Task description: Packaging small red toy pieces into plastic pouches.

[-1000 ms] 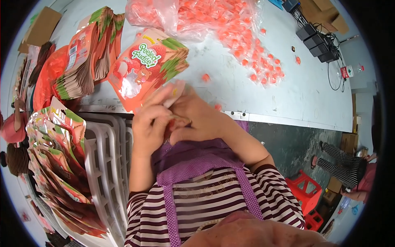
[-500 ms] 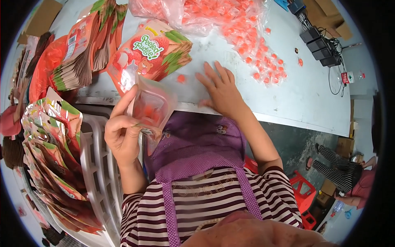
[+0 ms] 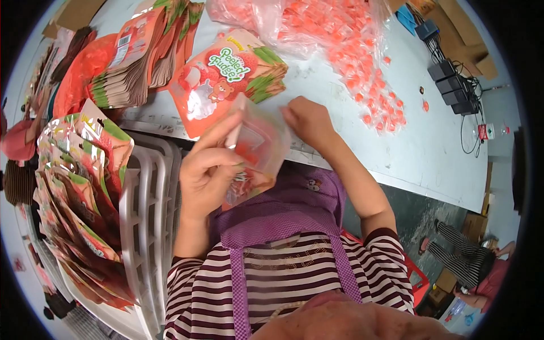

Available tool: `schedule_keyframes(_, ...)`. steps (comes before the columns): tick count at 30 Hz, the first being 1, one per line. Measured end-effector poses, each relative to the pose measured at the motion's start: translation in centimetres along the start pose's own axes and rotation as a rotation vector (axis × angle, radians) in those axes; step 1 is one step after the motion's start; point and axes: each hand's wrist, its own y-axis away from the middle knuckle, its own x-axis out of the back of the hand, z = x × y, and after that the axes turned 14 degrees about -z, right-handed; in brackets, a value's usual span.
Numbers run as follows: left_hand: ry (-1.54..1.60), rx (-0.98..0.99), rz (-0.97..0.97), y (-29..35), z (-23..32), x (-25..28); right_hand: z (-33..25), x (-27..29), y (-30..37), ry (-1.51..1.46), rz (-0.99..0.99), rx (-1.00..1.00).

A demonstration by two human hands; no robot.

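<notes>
An opened stand-up pouch (image 3: 271,144) with a clear side is in my left hand (image 3: 205,178), pinched along its edge between thumb and fingers. Several red candies (image 3: 247,152) show inside it. Close to the pouch's right rim, my right hand (image 3: 311,122) is closed; its fingertips are partly hidden, so what they hold cannot be made out. Just beyond the pouch lies a stack of flat red-and-green pouches (image 3: 195,85) on the white table (image 3: 433,156). A spread of individually wrapped red candies (image 3: 379,93) lies farther right.
A large clear bag of candies (image 3: 306,25) sits at the back. Bundled pouches (image 3: 122,76) lean at the far left beside a red plastic bag (image 3: 79,76). Filled-looking pouches (image 3: 85,198) stand in a pale crate (image 3: 131,226). Black adapters (image 3: 450,85) with cables lie at right.
My left hand has brought the pouch rightward, close to my right hand. My right hand has gone from spread fingers to closed. The loose candy near it on the table no longer shows.
</notes>
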Motion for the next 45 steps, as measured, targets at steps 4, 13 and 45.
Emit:
schedule_keyframes(4,-0.112,0.054,-0.016,0.1,-0.6,-0.8,-3.3,6.1,0.1,-0.883,0.226,-0.244)
schedule_keyframes(13,-0.013,0.074,-0.017,-0.6,-1.0,-1.4,-8.0,8.8,-0.8,-1.077,0.275,0.22)
schedule_keyframes(45,-0.432,0.161,-0.305,0.4,3.5,-2.7,-9.9,12.1,4.7,-0.135,-0.057,0.177)
